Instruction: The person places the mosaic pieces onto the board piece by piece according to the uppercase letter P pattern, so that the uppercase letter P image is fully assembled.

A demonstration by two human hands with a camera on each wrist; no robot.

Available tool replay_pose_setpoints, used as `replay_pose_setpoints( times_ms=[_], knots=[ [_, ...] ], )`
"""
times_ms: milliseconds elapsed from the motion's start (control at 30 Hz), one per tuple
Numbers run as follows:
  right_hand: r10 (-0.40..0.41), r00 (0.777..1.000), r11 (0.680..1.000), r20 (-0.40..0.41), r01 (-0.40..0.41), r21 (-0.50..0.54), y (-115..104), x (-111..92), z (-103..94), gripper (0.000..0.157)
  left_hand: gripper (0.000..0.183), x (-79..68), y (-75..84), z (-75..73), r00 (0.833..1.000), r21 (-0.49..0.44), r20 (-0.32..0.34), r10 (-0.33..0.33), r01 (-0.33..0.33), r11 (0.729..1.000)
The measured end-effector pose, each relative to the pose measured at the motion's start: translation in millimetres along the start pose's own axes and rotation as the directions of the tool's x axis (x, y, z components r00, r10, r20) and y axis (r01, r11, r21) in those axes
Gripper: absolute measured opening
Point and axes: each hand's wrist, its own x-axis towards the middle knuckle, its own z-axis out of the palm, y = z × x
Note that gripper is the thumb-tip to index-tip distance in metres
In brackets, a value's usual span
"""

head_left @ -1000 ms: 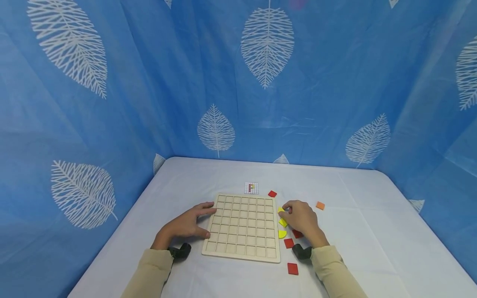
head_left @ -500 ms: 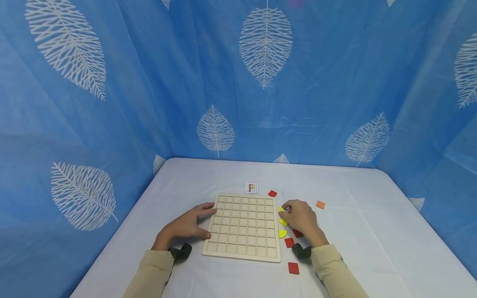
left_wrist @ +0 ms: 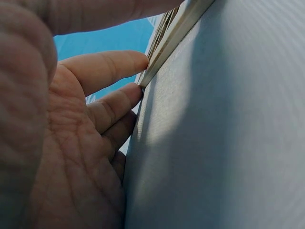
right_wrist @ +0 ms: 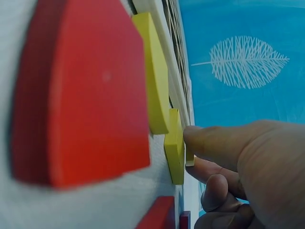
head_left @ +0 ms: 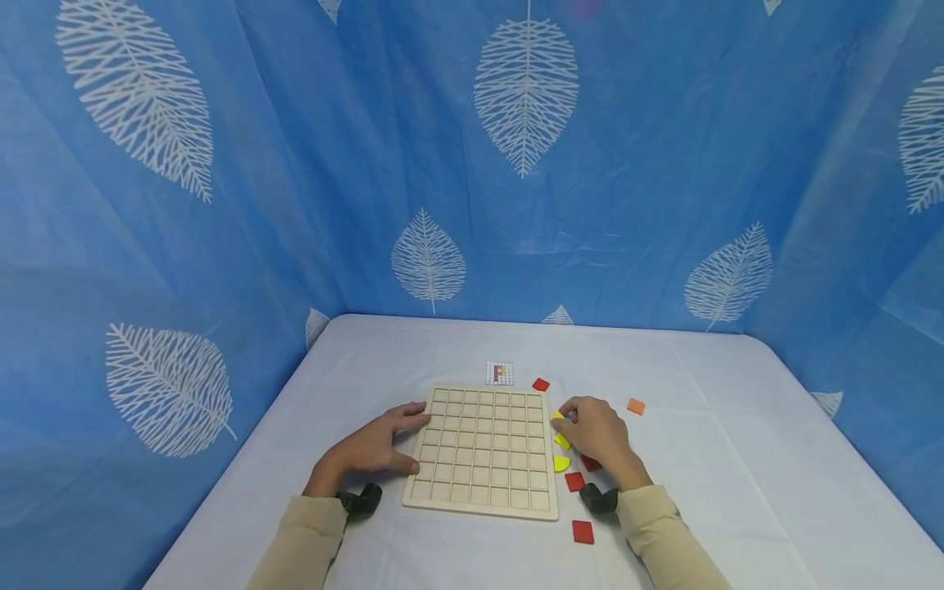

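Lying nearest: a red tile [head_left: 583, 532], flat on the white cloth [head_left: 457, 557], lower right of centre in the head view.
Grid board: wooden board [head_left: 481, 449], flat, lower centre of frame; visible loose pieces all lie outside its cells.
Mid-right tiles: second red tile [head_left: 574, 482], with a darker red tile [head_left: 592, 463] near it, partly covered by the right arm.
Half-round: yellow half-round piece [head_left: 562, 464], just beside the board's right rim.
Left hand: left hand [head_left: 372, 444], lower left of centre; fingers extended, tips at the board's left edge, nothing grasped. Reads as steadying.
Right hand: right hand [head_left: 599, 430], right of centre; thumb and index finger pinch a small yellow piece [right_wrist: 189, 156], another yellow piece [right_wrist: 175, 145] just beside. Lifted or resting: cannot tell.
Step in hand: judged as picking out that piece.
Next move: would call for a firm pinch and a lift clear of its neighbour and the rim.
Farther tiles: orange tile [head_left: 636, 406] to the right; far red tile [head_left: 542, 384] near the board's upper right corner.
Pattern card: small gridded card [head_left: 499, 374] beyond the board, marked red and yellow.
Backdrop: blue leaf-print curtain [head_left: 627, 164], upper frame.
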Motion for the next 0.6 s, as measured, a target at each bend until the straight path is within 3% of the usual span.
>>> replay_pose_setpoints(
  times_ms=[233,600],
  knots=[
    [0.004,1.000,1.000,-0.008,-0.003,0.009,0,-2,-0.7,0.035,0.089,1.4,1.0,2.6,1.000,-0.034,0.019,-0.023,0.024,0.999],
    [-0.036,0.999,0.999,-0.027,0.036,0.011,-10,-2,-5.9,0.033,0.096,2.0,-3.0,1.2,0.999,0.004,0.003,-0.032,0.032,0.999]
  ],
)
